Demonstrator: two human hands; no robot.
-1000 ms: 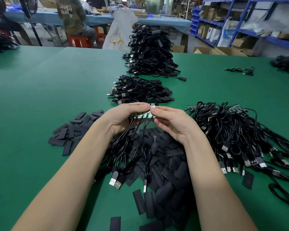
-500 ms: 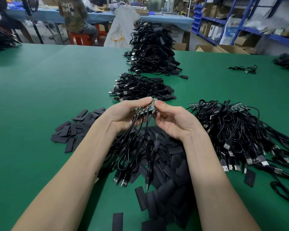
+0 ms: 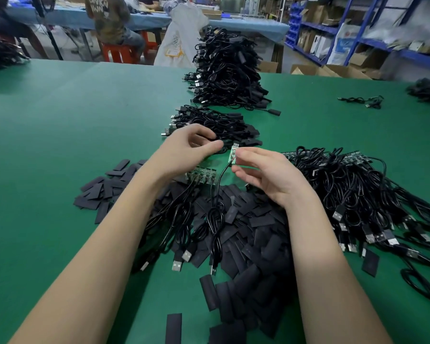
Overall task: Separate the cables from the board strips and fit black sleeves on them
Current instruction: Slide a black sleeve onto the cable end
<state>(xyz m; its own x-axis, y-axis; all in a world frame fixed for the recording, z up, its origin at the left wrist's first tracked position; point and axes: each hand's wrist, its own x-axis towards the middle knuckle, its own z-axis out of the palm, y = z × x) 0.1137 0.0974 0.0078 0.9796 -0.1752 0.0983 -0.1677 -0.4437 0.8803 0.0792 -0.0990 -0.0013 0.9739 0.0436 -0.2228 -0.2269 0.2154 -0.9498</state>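
One small board [image 3: 233, 153] with its cable [image 3: 215, 214] is pinched in my right hand [image 3: 266, 175]. My left hand [image 3: 184, 152], at 9 o'clock of it, has loosely curled fingers gripping nothing I can see. The board strip [image 3: 202, 175] lies on the sleeves [image 3: 248, 234].

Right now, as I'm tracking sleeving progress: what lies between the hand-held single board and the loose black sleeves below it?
In the head view, the board's own black cable hangs down from it onto the sleeve pile; the right hand pinches the board.

Pale lettering (blurred, roughly "UNKN HWN") stands on the seated person's shirt back [image 3: 102, 8].
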